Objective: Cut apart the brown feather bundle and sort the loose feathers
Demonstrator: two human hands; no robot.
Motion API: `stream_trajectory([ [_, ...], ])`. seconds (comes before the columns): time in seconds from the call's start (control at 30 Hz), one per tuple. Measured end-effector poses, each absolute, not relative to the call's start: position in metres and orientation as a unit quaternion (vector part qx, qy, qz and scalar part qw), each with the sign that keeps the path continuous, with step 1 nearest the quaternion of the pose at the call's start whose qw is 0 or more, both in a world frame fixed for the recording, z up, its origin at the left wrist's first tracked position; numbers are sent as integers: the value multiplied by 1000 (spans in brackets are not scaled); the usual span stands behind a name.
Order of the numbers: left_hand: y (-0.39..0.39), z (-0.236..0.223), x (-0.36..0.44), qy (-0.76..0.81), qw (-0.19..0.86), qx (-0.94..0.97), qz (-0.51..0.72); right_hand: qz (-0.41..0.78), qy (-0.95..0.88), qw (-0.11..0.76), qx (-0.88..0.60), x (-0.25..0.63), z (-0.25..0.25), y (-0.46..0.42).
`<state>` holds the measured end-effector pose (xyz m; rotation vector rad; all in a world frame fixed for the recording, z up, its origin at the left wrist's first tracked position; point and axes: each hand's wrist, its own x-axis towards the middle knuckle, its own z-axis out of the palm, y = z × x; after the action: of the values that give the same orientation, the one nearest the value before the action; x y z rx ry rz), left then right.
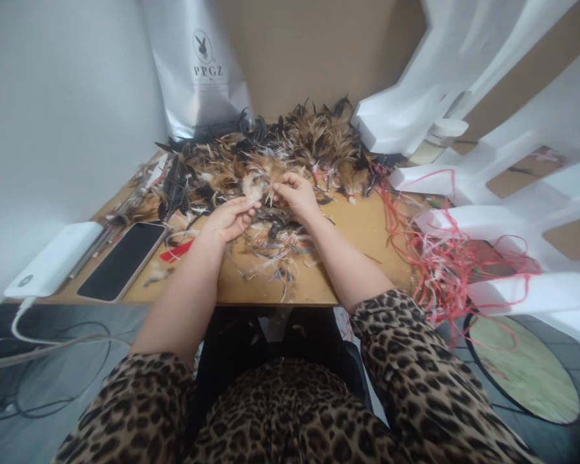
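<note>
We're holding a small feather tuft (254, 187) btwn both hands, over the table (360, 238), just this side of the big feather pile (319, 138). Our L hand (236, 218) is closing thumb + index on the tuft's near end, so it's sitting just past those fingertips; other fingers are curling loosely, palm turning partly up. Our R hand (297, 195) is pinching at the tuft's R edge, back of hand facing up; exact bit btwn the fingertips is too small to tell. Both forearms are angling in from the sides, wrists nearly meeting mid-table. Loose scraps (283, 241) are lying just below, btwn the forearms. Phone (122, 261) + red strip (176, 251) are lying L of our L arm; pink string (444, 270) is tangling at the table's R end.
</note>
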<state>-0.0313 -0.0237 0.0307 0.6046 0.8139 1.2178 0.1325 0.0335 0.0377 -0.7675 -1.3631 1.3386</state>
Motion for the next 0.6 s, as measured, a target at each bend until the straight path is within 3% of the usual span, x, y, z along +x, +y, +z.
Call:
stream_trajectory([
  [0.6,-21,29,-34,343,729,229,546,553,-577,518,-306,131,36,33],
])
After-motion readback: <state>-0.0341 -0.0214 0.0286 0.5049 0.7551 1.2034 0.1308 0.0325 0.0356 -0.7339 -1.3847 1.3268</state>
